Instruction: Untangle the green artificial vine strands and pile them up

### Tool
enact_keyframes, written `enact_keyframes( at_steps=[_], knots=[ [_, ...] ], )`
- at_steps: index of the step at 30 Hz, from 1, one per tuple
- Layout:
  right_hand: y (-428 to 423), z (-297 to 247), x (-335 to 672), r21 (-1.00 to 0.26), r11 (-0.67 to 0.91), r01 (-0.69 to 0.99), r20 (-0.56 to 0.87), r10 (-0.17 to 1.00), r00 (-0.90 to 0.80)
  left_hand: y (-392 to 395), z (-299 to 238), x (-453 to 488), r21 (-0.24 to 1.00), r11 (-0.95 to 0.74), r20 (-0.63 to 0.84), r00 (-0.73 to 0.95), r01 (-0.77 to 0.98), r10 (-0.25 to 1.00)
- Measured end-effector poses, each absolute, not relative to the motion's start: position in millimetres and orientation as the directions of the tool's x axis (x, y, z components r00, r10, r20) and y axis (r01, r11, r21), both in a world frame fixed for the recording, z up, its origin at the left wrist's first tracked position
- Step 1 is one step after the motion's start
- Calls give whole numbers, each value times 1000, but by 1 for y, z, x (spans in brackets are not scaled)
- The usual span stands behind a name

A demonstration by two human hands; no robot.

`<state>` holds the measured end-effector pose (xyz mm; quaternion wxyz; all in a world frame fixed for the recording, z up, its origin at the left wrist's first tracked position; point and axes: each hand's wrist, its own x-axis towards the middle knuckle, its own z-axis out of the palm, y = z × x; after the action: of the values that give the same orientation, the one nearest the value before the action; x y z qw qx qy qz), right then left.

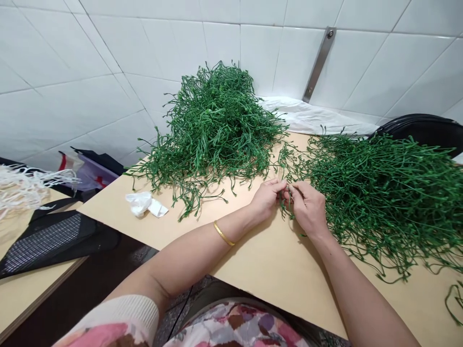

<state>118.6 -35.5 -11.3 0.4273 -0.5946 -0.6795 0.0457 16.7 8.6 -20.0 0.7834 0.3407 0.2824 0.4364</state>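
My left hand [268, 196] and my right hand [306, 205] meet above the middle of the table, thumbs and fingertips pinched close together. Between them is a thin green plastic stem [283, 210], partly hidden by the fingers, with small tips hanging below. A tall pile of green plastic stems [220, 125] rises behind and to the left of my hands. To the right, a second spread of green stems [394, 188] lies right beside my right hand. A few loose stems [289, 159] lie between the two piles.
The pale wooden table [246, 260] stands against a white tiled wall [173, 43]. A crumpled white tissue [145, 204] lies at its left. White plastic sheeting [314, 115] and a black round object [423, 131] are at the back. Another table at left bears white strands [29, 188] and a black mesh bag [50, 241].
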Motion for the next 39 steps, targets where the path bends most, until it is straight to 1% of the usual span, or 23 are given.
enact_keyframes(
  at_steps=[2, 6, 9, 10, 11, 13, 15, 16, 17, 18, 19, 20, 22, 23, 24, 25, 26, 27, 29, 31, 33, 36, 39],
  knots=[
    [-36, -12, 118, -486, 309, 818, 593, 804, 48, 8, -18, 20, 708, 443, -196, 450, -550, 871],
    [-38, -11, 121, -260, 387, 885, 707, 700, -99, 3, -7, 27, 568, 546, -327, 441, -616, 836],
    [-42, -8, 124, -177, 435, 883, 729, 660, -179, -2, 0, 30, 505, 585, -383, 442, -635, 811],
    [-43, -6, 125, -189, 444, 876, 726, 664, -180, -4, 1, 30, 491, 591, -388, 447, -640, 806],
    [-45, -6, 126, -237, 445, 864, 718, 679, -152, -5, 3, 30, 483, 599, -390, 455, -639, 801],
    [-47, -5, 125, -424, 420, 802, 684, 729, -20, -6, 5, 30, 475, 630, -391, 494, -615, 776],
    [-49, -5, 124, -624, 385, 680, 615, 778, 124, -7, 6, 30, 466, 667, -385, 546, -581, 744],
    [-49, -5, 123, -682, 374, 628, 587, 792, 165, -7, 7, 29, 462, 684, -378, 572, -565, 728],
    [-49, -5, 123, -698, 372, 612, 579, 796, 176, -6, 6, 28, 461, 692, -373, 586, -556, 720],
    [-48, -4, 122, -670, 378, 639, 593, 790, 155, -6, 6, 28, 467, 683, -369, 579, -561, 727],
    [-47, -4, 122, -602, 382, 701, 617, 780, 105, -6, 4, 27, 486, 653, -362, 547, -580, 755],
    [-46, -4, 122, -497, 381, 780, 639, 769, 32, -5, 3, 25, 516, 605, -351, 494, -606, 795],
    [-43, -4, 121, -231, 362, 903, 639, 756, -140, -3, -1, 23, 591, 481, -319, 361, -647, 877],
    [-42, -4, 121, -112, 343, 933, 623, 755, -203, -2, -3, 21, 623, 437, -301, 316, -649, 900],
    [-41, -5, 120, -24, 316, 948, 606, 759, -238, 0, -5, 20, 644, 419, -292, 300, -640, 908],
    [-41, -6, 119, 32, 283, 959, 594, 766, -246, 1, -6, 19, 651, 425, -295, 306, -630, 905],
    [-40, -7, 119, 54, 249, 967, 586, 776, -232, 3, -6, 19, 642, 452, -310, 330, -619, 892],
    [-40, -8, 118, 45, 218, 975, 579, 790, -203, 4, -6, 18, 619, 495, -334, 366, -610, 869],
    [-39, -10, 118, -40, 206, 978, 549, 822, -151, 7, -4, 17, 545, 595, -390, 449, -591, 804],
    [-38, -10, 118, -198, 237, 951, 511, 853, -106, 9, -3, 16, 475, 666, -421, 516, -575, 746],
    [-37, -9, 119, -397, 257, 881, 482, 875, -38, 10, -3, 15, 439, 686, -410, 549, -581, 728],
    [-35, -7, 121, -657, 246, 713, 436, 895, 92, 11, -5, 15, 433, 678, -360, 576, -593, 734],
    [-33, -8, 123, -826, 184, 533, 343, 914, 215, 11, -10, 18, 492, 648, -331, 564, -581, 757]
  ],
)
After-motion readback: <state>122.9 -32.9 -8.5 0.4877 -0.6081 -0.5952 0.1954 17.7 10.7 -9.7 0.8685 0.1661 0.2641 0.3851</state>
